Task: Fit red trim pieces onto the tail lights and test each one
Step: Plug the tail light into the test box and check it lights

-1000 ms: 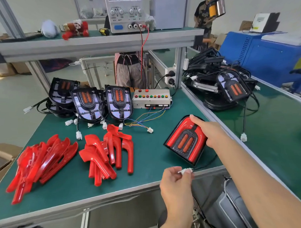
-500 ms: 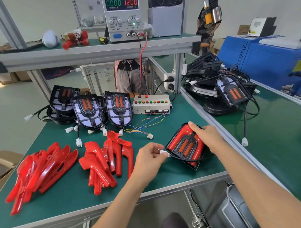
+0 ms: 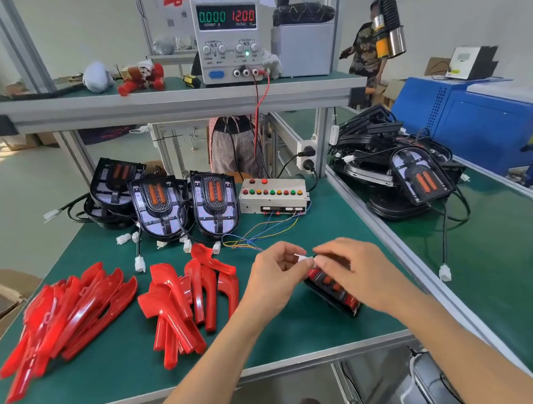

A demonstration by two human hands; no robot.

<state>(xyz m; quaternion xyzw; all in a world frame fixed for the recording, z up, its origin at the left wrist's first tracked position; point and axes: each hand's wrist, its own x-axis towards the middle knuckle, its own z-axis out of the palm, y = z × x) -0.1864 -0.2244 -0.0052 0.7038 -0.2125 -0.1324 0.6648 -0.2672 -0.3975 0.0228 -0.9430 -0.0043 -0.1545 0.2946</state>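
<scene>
A tail light with red trim fitted (image 3: 331, 287) lies on the green bench, mostly hidden under my right hand (image 3: 355, 274). My left hand (image 3: 274, 274) pinches a small white connector (image 3: 302, 257), and my right hand's fingertips pinch at the same spot, the two hands meeting above the light. Coloured wires (image 3: 260, 232) run from the button test box (image 3: 272, 195) toward my hands. Two heaps of loose red trim pieces (image 3: 187, 298) (image 3: 66, 314) lie to the left. Three untrimmed tail lights (image 3: 215, 200) (image 3: 158, 202) (image 3: 115, 180) stand at the back.
A power supply (image 3: 227, 37) on the upper shelf reads 0.000 and 12.00. More tail lights and cables (image 3: 409, 175) are piled on the right bench. A person (image 3: 365, 50) stands in the background. A cardboard box (image 3: 2, 298) sits at the left edge.
My left hand carried the white connector up from the bench edge to the wires. My right hand left the tail light's top and came to meet it. The camera tilted up.
</scene>
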